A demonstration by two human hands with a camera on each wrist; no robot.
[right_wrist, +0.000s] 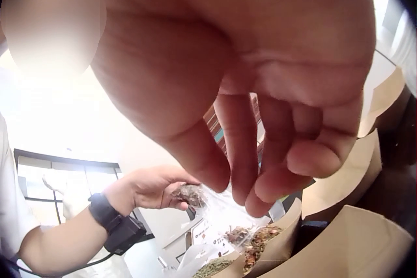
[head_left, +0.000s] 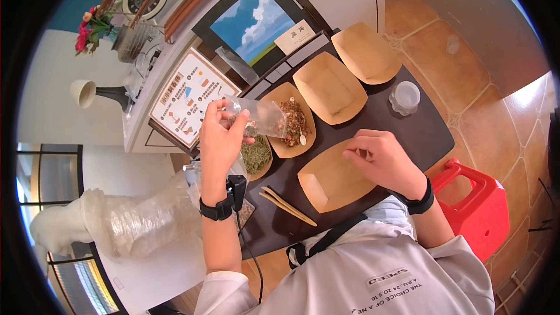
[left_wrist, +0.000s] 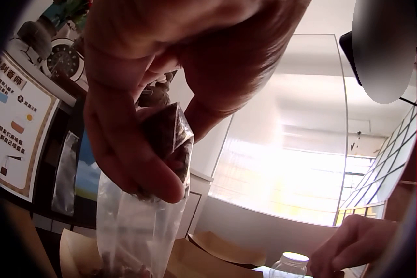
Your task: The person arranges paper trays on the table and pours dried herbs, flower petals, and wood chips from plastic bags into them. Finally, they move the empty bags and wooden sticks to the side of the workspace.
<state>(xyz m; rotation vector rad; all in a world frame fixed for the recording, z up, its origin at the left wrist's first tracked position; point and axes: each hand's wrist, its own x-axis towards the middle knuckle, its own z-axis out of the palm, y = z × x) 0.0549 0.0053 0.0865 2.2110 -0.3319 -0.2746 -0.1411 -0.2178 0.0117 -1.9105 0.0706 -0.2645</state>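
My left hand (head_left: 221, 137) grips a see-through plastic bag (head_left: 265, 118) by its bunched end. Dark dried bits show inside the bag in the left wrist view. The bag's wide mouth tilts down over a paper tray (head_left: 283, 151) that holds a reddish-brown dried flower mix (head_left: 296, 122) and a small white spoon (head_left: 302, 139). Beside it, another tray holds green dried herbs (head_left: 256, 156). My right hand (head_left: 382, 160) hangs over the edge of a nearer paper tray (head_left: 326, 181), its fingers loosely curled with nothing between them.
Two more paper trays, one in the middle (head_left: 329, 86) and one farther off (head_left: 366, 52), stand near a small jar (head_left: 404, 98). Wooden tongs (head_left: 287, 205) lie near the front edge. An instruction card (head_left: 189, 96) and a landscape picture (head_left: 248, 26) stand behind. A red stool (head_left: 481, 216) is at right.
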